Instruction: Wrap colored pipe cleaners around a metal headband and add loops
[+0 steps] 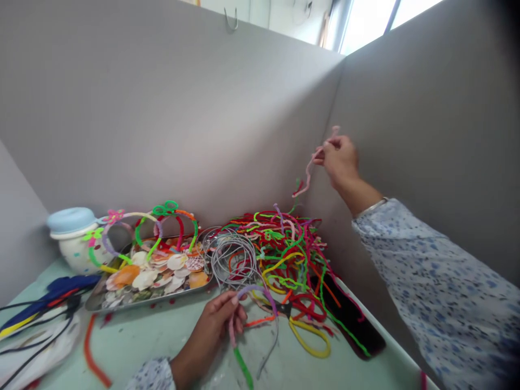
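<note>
Head view: a pink chenille stem [310,172] is pinched high up by the right hand [339,161], its fingers narrowly closed near the stem's upper end. A mauve stem [254,290], with a green length below it, is gripped low by the left hand [217,325]. Both hands are held apart above a pale green bench [134,346], near a heap of coloured stems [276,254] and a coil of grey wire bands [233,260]. Shaping of the stems is judged to be in hand; a steady grip on the mauve stem is judged to be called for next.
</note>
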Demonstrator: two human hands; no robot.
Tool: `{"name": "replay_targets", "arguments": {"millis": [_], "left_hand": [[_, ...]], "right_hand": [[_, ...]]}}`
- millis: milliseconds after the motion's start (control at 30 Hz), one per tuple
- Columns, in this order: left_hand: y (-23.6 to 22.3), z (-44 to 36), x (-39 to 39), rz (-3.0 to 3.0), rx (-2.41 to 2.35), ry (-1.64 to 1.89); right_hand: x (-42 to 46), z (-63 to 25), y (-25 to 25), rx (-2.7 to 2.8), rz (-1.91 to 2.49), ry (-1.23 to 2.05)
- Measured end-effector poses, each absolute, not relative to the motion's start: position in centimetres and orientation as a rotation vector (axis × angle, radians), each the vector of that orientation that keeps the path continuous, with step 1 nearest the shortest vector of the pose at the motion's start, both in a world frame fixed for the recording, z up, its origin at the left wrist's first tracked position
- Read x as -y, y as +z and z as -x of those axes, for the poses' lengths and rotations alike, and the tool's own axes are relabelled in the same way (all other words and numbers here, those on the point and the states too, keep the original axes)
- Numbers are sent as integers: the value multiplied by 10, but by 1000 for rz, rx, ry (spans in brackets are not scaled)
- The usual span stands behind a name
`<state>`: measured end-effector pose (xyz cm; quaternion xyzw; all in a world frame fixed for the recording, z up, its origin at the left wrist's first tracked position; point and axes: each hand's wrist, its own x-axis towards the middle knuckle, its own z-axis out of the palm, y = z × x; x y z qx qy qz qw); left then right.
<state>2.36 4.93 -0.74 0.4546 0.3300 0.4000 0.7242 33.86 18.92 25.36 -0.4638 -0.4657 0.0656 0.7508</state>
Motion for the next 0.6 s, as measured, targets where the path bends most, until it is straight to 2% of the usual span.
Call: {"name": "replay_targets", "arguments": {"millis": [100,300,500,600], "left_hand": [[-9,-25,-49,-1034,-747,888],[-8,-25,-47,-1231,-865,892],[-3,-20,-46,-1449,-1044,885],[5,-14,-43,-1621,-1198,1050]], "right_hand": [[-180,-334,256,908,1004,257],[-127,-294,228,943,978,750],[-54,-252,131,948,777,1187],[-32,-237,76,774,779,1339]]}}
